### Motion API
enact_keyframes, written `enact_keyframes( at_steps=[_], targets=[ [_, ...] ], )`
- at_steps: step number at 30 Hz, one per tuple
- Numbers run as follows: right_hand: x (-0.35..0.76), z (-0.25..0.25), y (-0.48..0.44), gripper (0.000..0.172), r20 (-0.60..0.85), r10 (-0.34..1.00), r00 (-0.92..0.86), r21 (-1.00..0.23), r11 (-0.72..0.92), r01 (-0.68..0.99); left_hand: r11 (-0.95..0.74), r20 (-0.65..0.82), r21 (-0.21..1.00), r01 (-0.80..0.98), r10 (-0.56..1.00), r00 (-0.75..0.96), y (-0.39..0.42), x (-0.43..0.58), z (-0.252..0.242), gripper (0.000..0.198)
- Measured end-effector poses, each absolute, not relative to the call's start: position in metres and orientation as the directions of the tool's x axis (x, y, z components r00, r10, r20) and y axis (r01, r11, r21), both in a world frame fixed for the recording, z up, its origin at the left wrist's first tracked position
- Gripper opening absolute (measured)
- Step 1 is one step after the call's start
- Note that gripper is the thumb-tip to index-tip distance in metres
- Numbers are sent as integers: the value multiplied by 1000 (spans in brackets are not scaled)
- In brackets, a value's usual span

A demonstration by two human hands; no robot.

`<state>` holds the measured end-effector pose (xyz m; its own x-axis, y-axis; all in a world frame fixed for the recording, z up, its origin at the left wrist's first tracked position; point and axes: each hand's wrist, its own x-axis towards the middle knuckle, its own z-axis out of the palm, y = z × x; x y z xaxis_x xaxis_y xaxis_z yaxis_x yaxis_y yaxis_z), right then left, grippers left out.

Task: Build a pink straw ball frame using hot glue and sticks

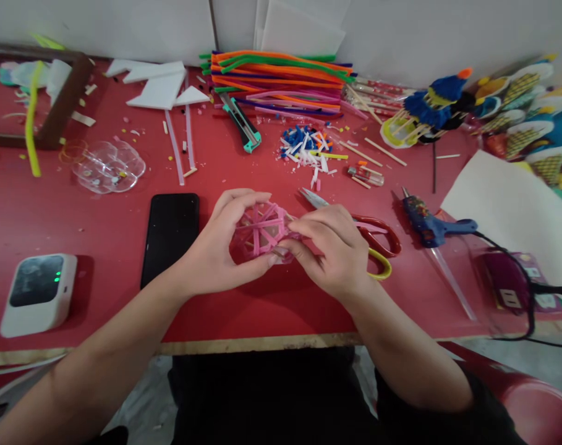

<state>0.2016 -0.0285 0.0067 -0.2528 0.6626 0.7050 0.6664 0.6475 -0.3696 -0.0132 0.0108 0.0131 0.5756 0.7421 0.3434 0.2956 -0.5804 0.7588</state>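
Note:
Between my two hands, above the red table (262, 315), is a small pink wheel-like craft piece (257, 237) with spokes running to a ring. My left hand (225, 244) curves around its left side, thumb below and fingers above. At the right edge of the piece, my right hand (334, 247) pinches the rim between thumb and forefinger. Red-and-yellow-handled scissors (383, 237) lie partly hidden under my right hand. A black phone (170, 235) rests on the table just left of my left hand.
A blue glue gun (431, 222) with its cable lies to the right. Behind are a cutter knife (241, 123), pipe cleaners (276, 80) and foam scraps (306, 145). A white device (39, 293) and a clear palette (109, 165) are at left. Finished crafts (424, 105) stand back right.

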Motion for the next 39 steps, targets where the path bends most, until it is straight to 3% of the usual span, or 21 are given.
enact_keyframes(
  at_steps=[8, 13, 18, 20, 22, 24, 27, 30, 32, 36, 39],
  targets=[
    [202, 7, -29, 4, 709, 671, -216, -396, 633, 666, -591, 425, 772, 235, 754, 500, 8, -13, 10, 70],
    [199, -2, -28, 2, 669, 725, -161, -461, 575, 676, -617, 563, 755, 223, 784, 261, 8, -14, 11, 21],
    [197, -8, -25, 8, 581, 777, -243, -478, 567, 670, -510, 519, 843, 168, 855, -9, 9, -13, 7, 8],
    [199, -9, -24, 10, 568, 777, -270, -467, 575, 672, -442, 451, 889, 119, 891, -52, 10, -14, 2, 22],
    [200, -9, -24, 11, 564, 774, -290, -450, 582, 677, -429, 429, 890, 153, 903, 37, 12, -18, -2, 43],
    [201, -9, -24, 13, 550, 774, -312, -434, 585, 685, -484, 429, 823, 297, 873, 232, 14, -22, -4, 63],
    [200, -8, -26, 15, 516, 785, -342, -423, 581, 695, -594, 363, 639, 489, 793, 488, 18, -26, -3, 111],
    [199, -7, -28, 17, 500, 795, -343, -427, 571, 701, -620, 321, 569, 539, 772, 549, 20, -26, -3, 104],
    [198, -6, -28, 19, 497, 798, -342, -428, 568, 703, -578, 305, 613, 540, 802, 513, 19, -24, -5, 96],
    [198, -5, -27, 19, 493, 797, -350, -425, 571, 702, -428, 209, 747, 509, 877, 432, 17, -22, -7, 101],
    [197, -5, -27, 16, 534, 783, -317, -429, 575, 697, -401, 210, 763, 507, 896, 391, 16, -20, -4, 93]
  ],
)
